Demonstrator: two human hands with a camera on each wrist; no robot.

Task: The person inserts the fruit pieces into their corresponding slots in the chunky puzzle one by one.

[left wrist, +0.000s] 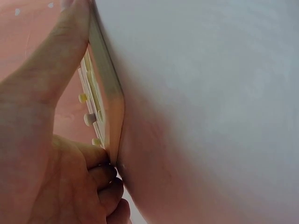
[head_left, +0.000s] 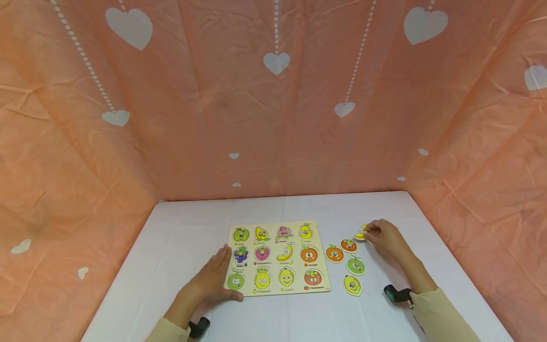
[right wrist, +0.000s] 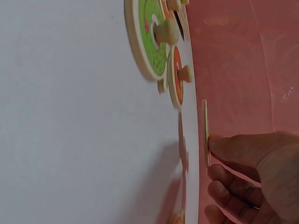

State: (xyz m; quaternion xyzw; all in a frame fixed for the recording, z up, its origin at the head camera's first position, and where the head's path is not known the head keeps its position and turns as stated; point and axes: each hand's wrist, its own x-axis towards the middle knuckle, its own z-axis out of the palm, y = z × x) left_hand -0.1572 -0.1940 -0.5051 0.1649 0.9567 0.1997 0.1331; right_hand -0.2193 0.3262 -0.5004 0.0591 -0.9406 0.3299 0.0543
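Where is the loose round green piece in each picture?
Head: the loose green piece lies right of the puzzle board.
Left wrist: not in it.
Right wrist: top middle, with its knob sticking out.
Shared landmark: the white tabletop, in all three.

White bench: puzzle board lying about midway between left and right edges, four loose fruit pieces between it and right edge.

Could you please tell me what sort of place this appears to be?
Probably a small, curtained-off filming booth: orange cloth with pale hearts hangs on three visible sides of a white table, and black wrist devices suggest recording.
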